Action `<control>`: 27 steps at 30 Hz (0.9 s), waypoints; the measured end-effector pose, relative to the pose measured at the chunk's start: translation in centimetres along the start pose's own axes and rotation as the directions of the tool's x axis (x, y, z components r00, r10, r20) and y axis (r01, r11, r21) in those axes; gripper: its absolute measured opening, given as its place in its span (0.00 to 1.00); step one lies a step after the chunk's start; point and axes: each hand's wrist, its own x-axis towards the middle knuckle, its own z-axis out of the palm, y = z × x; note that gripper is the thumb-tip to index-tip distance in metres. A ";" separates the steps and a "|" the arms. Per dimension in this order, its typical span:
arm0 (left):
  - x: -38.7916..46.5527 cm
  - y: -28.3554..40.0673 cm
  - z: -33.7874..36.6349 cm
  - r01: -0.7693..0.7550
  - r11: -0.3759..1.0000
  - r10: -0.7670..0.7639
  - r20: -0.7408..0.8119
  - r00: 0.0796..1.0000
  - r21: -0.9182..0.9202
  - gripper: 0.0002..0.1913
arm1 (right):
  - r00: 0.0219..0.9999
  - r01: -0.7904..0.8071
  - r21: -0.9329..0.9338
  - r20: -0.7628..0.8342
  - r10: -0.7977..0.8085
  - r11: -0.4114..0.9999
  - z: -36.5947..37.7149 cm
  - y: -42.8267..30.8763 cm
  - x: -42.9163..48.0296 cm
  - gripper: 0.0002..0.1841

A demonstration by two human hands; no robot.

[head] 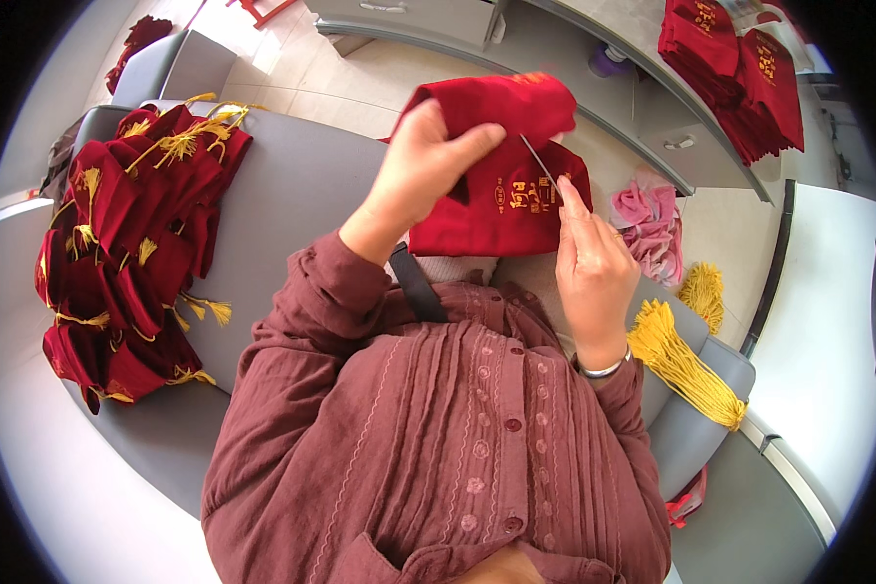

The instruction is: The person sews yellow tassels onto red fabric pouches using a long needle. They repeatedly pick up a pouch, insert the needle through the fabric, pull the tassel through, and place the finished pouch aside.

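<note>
My left hand (427, 157) is on a raised red cloth pouch (500, 102), its thumb across the front and its other fingers partly hidden in the folds. Beneath it, another red cloth piece (452, 233) with gold printed writing lies over my lap; whether the two are one piece I cannot tell. My right hand (595, 255) grips a thin metal rod-like tool (539, 162), pointing up and left towards the raised cloth. The tool's lower end is hidden by my fingers.
On the grey sofa (292, 175) to my left lies a heap of red pouches (131, 270) with yellow drawstring tassels. A bundle of yellow cords (690, 372) rests on the right armrest. Several red pouches (730, 80) hang over the desk edge (628, 80). Pink plastic bags (650, 226) lie on the floor.
</note>
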 end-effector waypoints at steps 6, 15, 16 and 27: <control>-0.4 -0.8 1.2 -0.029 0.996 0.026 0.041 0.999 0.083 0.14 | 0.999 0.006 0.087 -0.045 -0.002 0.996 1.0 0.0 1.4 0.22; -1.1 -1.6 1.4 -0.083 0.986 0.073 0.075 0.994 0.142 0.24 | 0.892 -0.450 0.821 0.435 0.125 0.351 0.2 0.2 1.7 0.27; -1.1 -1.6 1.3 -0.068 0.989 0.059 0.069 0.996 0.130 0.25 | 0.859 -0.512 0.825 0.499 0.119 0.237 -0.3 0.4 1.4 0.28; -1.6 -1.5 2.8 0.124 0.992 -0.123 0.144 0.982 0.000 0.23 | 0.970 -0.220 0.671 0.075 0.230 0.708 1.9 -0.2 0.7 0.19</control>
